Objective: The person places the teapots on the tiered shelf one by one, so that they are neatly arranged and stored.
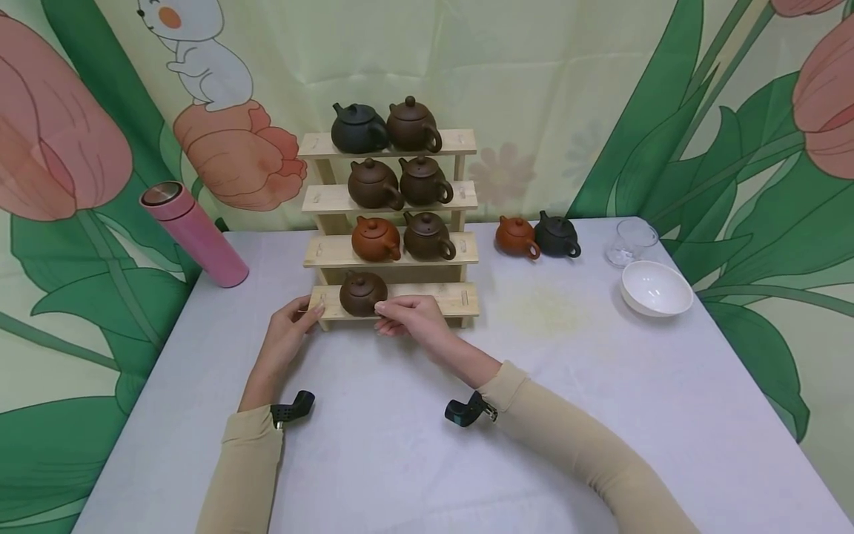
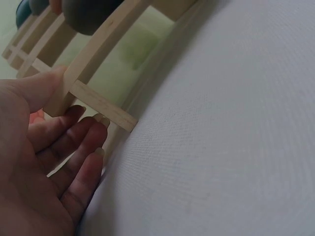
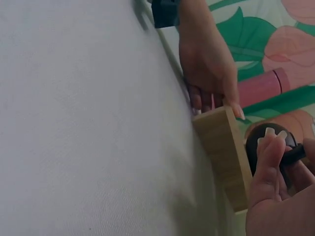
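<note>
A dark brown teapot [image 1: 362, 294] sits on the lowest step of the wooden rack [image 1: 440, 297], left of its middle. My right hand [image 1: 415, 319] pinches the teapot's handle between thumb and fingers; the right wrist view shows the black-looking handle [image 3: 294, 155] in that grip. At the left end of the same step, my left hand [image 1: 283, 341] grips the board's edge, thumb on top and fingers curled beneath, as the left wrist view shows with the step's end [image 2: 69, 91].
The upper steps hold several teapots, dark and orange-brown. Right of the rack stand an orange-brown teapot [image 1: 515, 236] and a black teapot [image 1: 557, 236], then a clear glass vessel [image 1: 622, 252] and a white bowl [image 1: 657, 289]. A pink flask [image 1: 203, 241] stands at the back left.
</note>
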Available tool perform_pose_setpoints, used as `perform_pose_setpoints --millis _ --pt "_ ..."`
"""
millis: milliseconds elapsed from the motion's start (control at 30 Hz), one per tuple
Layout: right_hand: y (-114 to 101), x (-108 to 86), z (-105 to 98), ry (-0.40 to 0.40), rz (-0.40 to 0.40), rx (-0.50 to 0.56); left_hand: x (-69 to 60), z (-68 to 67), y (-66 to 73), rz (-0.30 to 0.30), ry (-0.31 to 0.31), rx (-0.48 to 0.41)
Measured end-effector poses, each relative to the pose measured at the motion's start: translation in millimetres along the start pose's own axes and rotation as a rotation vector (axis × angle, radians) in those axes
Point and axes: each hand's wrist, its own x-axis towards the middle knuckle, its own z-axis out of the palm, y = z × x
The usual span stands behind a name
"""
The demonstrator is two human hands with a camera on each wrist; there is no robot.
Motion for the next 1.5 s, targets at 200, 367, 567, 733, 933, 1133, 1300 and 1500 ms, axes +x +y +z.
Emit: perform_pose_setpoints --millis 200,367,567,733,933,1133,1300,1500 --pt "-0.4 1.3 8.2 -0.028 0.014 -0.029 -0.5 -0.8 -0.1 0.001 0.002 -0.002" --pt "-1.2 1.5 8.8 -0.063 0.013 -0.071 -1.4 -1.2 0.4 0.003 0.000 0.000" --pt "-2.4 1.1 5.7 -0.092 0.007 -0.126 -1.6 -1.4 0.0 0.003 0.001 0.005" --pt "-3.3 2.2 3.3 -0.096 -0.008 -0.160 -0.7 -1.0 -0.9 0.009 -0.003 0.002" --pt "-3.3 1.9 0.7 -0.108 -0.022 -0.183 0.4 0.0 -1.8 0.008 -0.002 0.002" --pt "-3.7 -0.9 -5.0 -0.098 -0.007 -0.166 0.0 0.5 -2.4 0.016 0.002 0.006" --pt "-5.9 -4.2 -15.7 -0.106 -0.012 -0.178 -0.7 0.4 -2.5 0.033 -0.005 0.005" --pt "-10.8 -9.6 -31.5 -0.133 -0.018 -0.237 -1.2 -0.3 -1.3 0.020 -0.010 0.012"
